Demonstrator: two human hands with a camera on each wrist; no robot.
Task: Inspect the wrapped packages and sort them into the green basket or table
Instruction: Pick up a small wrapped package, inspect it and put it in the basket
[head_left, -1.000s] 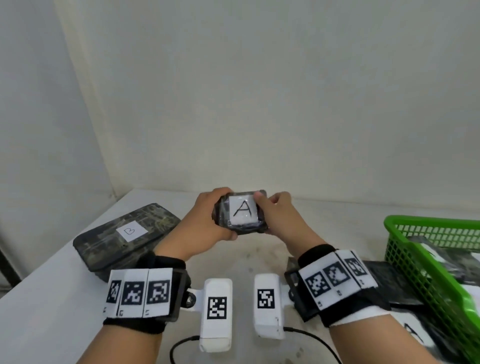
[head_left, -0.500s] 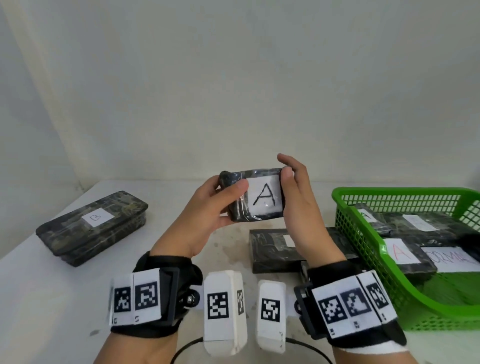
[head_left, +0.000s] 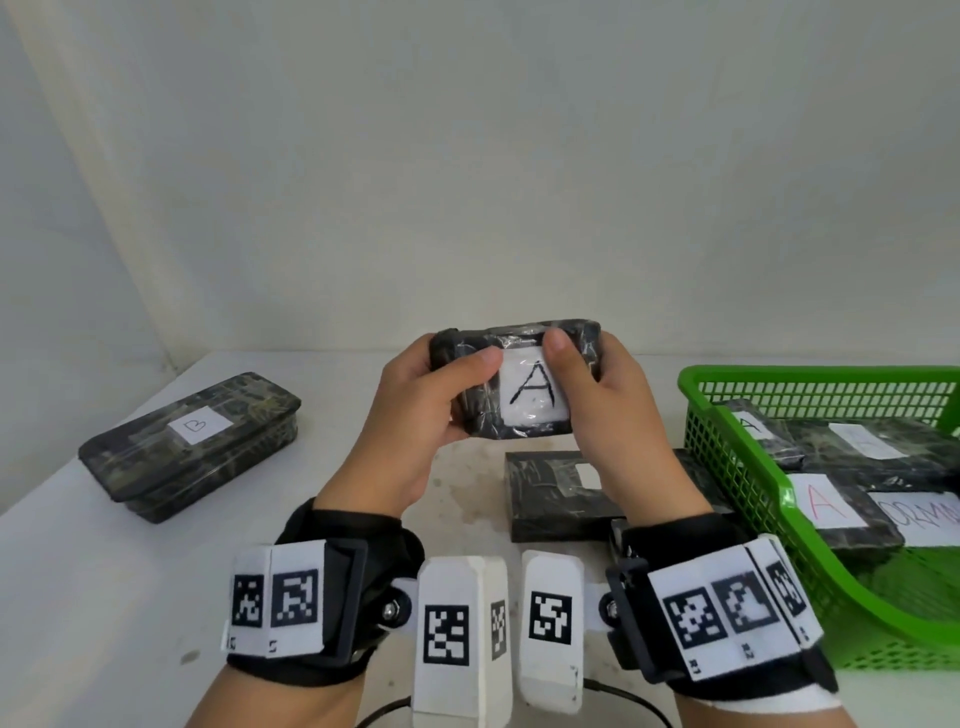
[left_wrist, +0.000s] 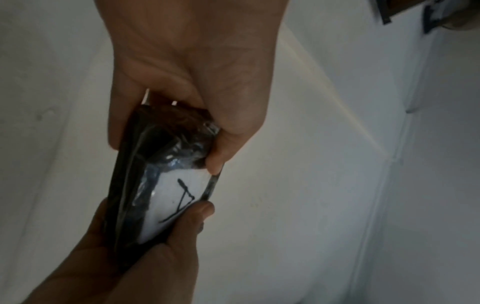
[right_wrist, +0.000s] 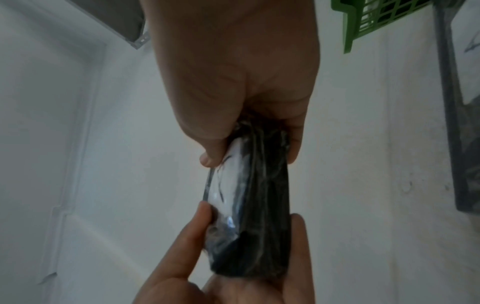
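Note:
I hold a small dark plastic-wrapped package (head_left: 524, 410) in the air in front of me, its white label marked "A" facing me. My left hand (head_left: 457, 376) grips its left end, thumb on the front. My right hand (head_left: 587, 374) grips the right end, thumb at the label's top edge. The left wrist view shows the package (left_wrist: 161, 185) between my left hand (left_wrist: 192, 86) and the right one. The right wrist view shows the package (right_wrist: 257, 205) edge-on under my right hand (right_wrist: 233, 82). The green basket (head_left: 727, 374) stands at the right with several wrapped packages inside.
A long wrapped package labelled "B" (head_left: 192, 441) lies on the white table (head_left: 104, 597) at the left. Another dark package (head_left: 550, 493) lies flat beside the basket, below my right hand. A wall stands close behind the table.
Both hands kept their hold and raised the package a little, turning its label more squarely toward me. My view swung right, bringing the basket into sight.

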